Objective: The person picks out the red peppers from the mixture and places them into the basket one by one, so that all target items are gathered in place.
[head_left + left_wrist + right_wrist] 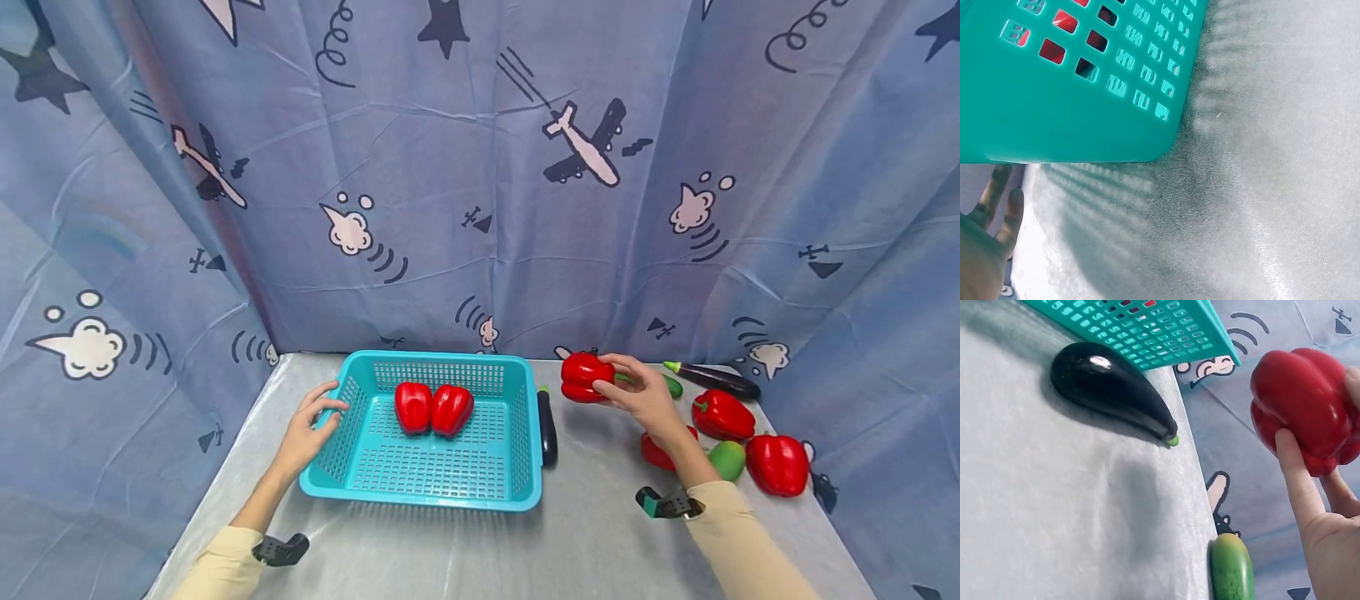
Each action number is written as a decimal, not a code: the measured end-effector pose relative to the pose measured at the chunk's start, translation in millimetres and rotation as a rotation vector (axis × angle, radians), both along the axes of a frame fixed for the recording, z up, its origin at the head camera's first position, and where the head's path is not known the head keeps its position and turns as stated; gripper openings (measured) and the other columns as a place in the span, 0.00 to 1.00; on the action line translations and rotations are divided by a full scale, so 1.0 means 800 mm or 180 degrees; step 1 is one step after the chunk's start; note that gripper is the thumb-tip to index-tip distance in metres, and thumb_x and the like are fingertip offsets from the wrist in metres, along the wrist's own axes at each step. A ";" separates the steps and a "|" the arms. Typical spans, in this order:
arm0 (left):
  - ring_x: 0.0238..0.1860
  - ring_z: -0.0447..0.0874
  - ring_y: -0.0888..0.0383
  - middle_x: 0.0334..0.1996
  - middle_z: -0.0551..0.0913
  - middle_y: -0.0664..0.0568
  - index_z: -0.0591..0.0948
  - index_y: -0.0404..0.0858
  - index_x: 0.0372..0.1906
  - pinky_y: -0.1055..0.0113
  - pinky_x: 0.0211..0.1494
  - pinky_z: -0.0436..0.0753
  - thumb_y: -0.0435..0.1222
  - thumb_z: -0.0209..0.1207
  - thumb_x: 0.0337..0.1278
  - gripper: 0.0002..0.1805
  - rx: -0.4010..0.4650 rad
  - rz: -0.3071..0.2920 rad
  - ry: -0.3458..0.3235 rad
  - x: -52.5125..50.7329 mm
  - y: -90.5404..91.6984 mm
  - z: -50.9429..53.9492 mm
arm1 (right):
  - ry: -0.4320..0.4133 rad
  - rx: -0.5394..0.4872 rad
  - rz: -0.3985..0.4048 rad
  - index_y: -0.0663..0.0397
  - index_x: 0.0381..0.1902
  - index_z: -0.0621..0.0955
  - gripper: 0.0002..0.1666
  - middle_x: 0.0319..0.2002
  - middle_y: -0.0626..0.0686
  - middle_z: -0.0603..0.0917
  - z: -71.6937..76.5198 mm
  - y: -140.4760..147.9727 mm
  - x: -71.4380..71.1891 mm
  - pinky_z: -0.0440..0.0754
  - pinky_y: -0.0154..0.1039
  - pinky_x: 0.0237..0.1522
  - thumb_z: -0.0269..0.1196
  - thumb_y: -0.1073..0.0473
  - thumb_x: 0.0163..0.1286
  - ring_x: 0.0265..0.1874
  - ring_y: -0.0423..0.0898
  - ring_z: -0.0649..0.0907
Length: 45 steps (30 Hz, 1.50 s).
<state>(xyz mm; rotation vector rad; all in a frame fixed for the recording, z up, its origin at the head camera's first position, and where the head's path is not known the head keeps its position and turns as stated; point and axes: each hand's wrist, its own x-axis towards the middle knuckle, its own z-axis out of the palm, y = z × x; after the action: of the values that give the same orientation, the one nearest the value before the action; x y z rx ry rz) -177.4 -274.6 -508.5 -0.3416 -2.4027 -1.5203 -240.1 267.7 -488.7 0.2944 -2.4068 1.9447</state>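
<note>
My right hand [641, 396] grips a red bell pepper [583, 377] above the table, right of the turquoise basket [420, 502]. In the right wrist view the same bell pepper [1304, 403] is pinched between fingers and thumb. At the basket's left rim is my left hand [306, 433], fingers spread loosely; whether they touch the rim I cannot tell. The left wrist view shows that hand [991, 240] beside the basket's wall [1072, 125]. Side by side inside the basket lie two red bell peppers, a left one [413, 408] and a right one [452, 410].
An eggplant [547, 429] lies along the basket's right side. Farther right are another eggplant [716, 380], red bell peppers [723, 415], a green mango-like item [727, 460] and a green vegetable [672, 386] partly behind my right hand. A patterned curtain [450, 208] hangs behind the table.
</note>
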 end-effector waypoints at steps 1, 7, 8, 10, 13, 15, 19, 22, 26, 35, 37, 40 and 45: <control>0.69 0.59 0.26 0.68 0.65 0.26 0.83 0.23 0.46 0.31 0.59 0.62 0.18 0.57 0.64 0.08 -0.0009 0.0000 0.0002 0.000 0.000 0.000 | -0.0008 0.0042 -0.0012 0.55 0.67 0.76 0.33 0.62 0.63 0.77 0.000 -0.002 0.001 0.85 0.43 0.41 0.72 0.55 0.67 0.50 0.55 0.84; 0.69 0.59 0.25 0.68 0.65 0.25 0.82 0.22 0.45 0.33 0.58 0.63 0.18 0.56 0.64 0.08 -0.0069 0.0006 0.0001 0.002 0.002 0.003 | -0.0093 0.0243 0.0094 0.54 0.73 0.71 0.39 0.67 0.64 0.72 -0.002 -0.008 0.005 0.84 0.41 0.43 0.71 0.55 0.68 0.59 0.67 0.77; 0.69 0.59 0.25 0.68 0.65 0.25 0.82 0.22 0.45 0.32 0.58 0.63 0.18 0.56 0.64 0.08 -0.0076 0.0011 0.0001 0.002 0.002 0.003 | -0.0124 0.0246 0.0120 0.55 0.74 0.70 0.39 0.68 0.64 0.71 -0.002 -0.009 0.005 0.84 0.41 0.44 0.71 0.55 0.69 0.60 0.67 0.76; 0.68 0.59 0.25 0.68 0.65 0.25 0.82 0.22 0.45 0.32 0.57 0.63 0.17 0.56 0.64 0.08 -0.0080 0.0023 0.0006 0.002 0.002 0.004 | -0.0199 0.0217 0.0165 0.57 0.74 0.70 0.40 0.68 0.64 0.70 -0.001 -0.012 0.007 0.84 0.42 0.45 0.71 0.56 0.69 0.61 0.68 0.75; 0.68 0.59 0.25 0.67 0.65 0.24 0.82 0.23 0.45 0.32 0.57 0.64 0.17 0.57 0.64 0.08 -0.0089 0.0026 0.0019 0.001 0.002 0.004 | -0.0299 0.0098 0.0219 0.59 0.73 0.70 0.39 0.68 0.65 0.68 -0.001 -0.016 0.010 0.83 0.46 0.47 0.71 0.57 0.69 0.62 0.69 0.74; 0.69 0.59 0.25 0.67 0.65 0.24 0.82 0.22 0.45 0.32 0.57 0.64 0.17 0.57 0.64 0.08 -0.0093 0.0019 0.0032 0.001 0.002 0.005 | -0.0355 -0.0006 0.0223 0.59 0.73 0.70 0.38 0.69 0.64 0.67 -0.002 -0.020 0.011 0.83 0.48 0.48 0.71 0.57 0.69 0.62 0.69 0.74; 0.69 0.59 0.24 0.67 0.65 0.24 0.82 0.22 0.45 0.31 0.58 0.63 0.17 0.56 0.64 0.08 -0.0086 -0.0001 0.0050 0.001 0.002 0.005 | -0.0515 -0.0272 0.0186 0.58 0.73 0.68 0.38 0.71 0.63 0.65 -0.005 -0.028 0.012 0.81 0.51 0.51 0.69 0.56 0.71 0.66 0.66 0.70; 0.69 0.58 0.24 0.67 0.65 0.24 0.82 0.22 0.45 0.30 0.57 0.63 0.17 0.56 0.64 0.08 -0.0069 -0.0012 0.0061 0.001 0.002 0.006 | -0.0688 -0.0507 0.0159 0.59 0.75 0.64 0.38 0.72 0.64 0.65 -0.005 -0.035 0.014 0.79 0.51 0.53 0.66 0.55 0.73 0.67 0.65 0.68; 0.68 0.59 0.24 0.67 0.65 0.24 0.82 0.22 0.45 0.30 0.57 0.63 0.17 0.56 0.64 0.08 -0.0051 -0.0024 0.0070 0.002 0.002 0.006 | -0.0862 -0.0814 0.0182 0.58 0.77 0.60 0.39 0.73 0.66 0.61 0.000 -0.047 0.017 0.79 0.48 0.54 0.62 0.55 0.76 0.68 0.67 0.66; 0.66 0.59 0.22 0.66 0.64 0.23 0.80 0.20 0.45 0.30 0.53 0.65 0.17 0.55 0.64 0.07 -0.0173 -0.0019 0.0127 -0.002 0.001 -0.001 | -0.0996 -0.1697 0.0538 0.49 0.80 0.59 0.39 0.77 0.59 0.52 0.009 -0.069 0.018 0.78 0.51 0.57 0.55 0.63 0.73 0.72 0.65 0.55; 0.66 0.59 0.22 0.66 0.64 0.23 0.80 0.20 0.45 0.29 0.54 0.64 0.17 0.55 0.64 0.07 -0.0168 -0.0017 0.0113 -0.002 0.001 0.000 | -0.1058 -0.1843 0.0565 0.46 0.78 0.61 0.39 0.76 0.57 0.53 0.009 -0.072 0.016 0.77 0.51 0.58 0.56 0.64 0.72 0.71 0.63 0.56; 0.68 0.59 0.23 0.67 0.65 0.24 0.81 0.21 0.45 0.28 0.57 0.62 0.18 0.56 0.65 0.08 -0.0080 -0.0019 0.0056 0.000 0.002 0.003 | -0.1085 -0.1961 0.0614 0.44 0.77 0.62 0.38 0.75 0.57 0.55 0.008 -0.076 0.015 0.76 0.51 0.58 0.56 0.65 0.71 0.70 0.62 0.58; 0.69 0.58 0.25 0.67 0.65 0.25 0.82 0.22 0.45 0.28 0.60 0.61 0.18 0.56 0.65 0.08 -0.0021 -0.0005 0.0011 0.002 0.002 0.005 | -0.1061 -0.2048 0.0831 0.43 0.78 0.59 0.40 0.75 0.57 0.54 0.009 -0.089 0.017 0.77 0.52 0.58 0.56 0.67 0.71 0.70 0.62 0.59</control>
<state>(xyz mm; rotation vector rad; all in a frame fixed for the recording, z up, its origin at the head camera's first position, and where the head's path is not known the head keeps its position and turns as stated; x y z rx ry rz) -176.0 -272.7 -504.2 -0.3471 -2.4060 -1.5114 -226.6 196.4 -481.1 0.2786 -1.7963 2.9484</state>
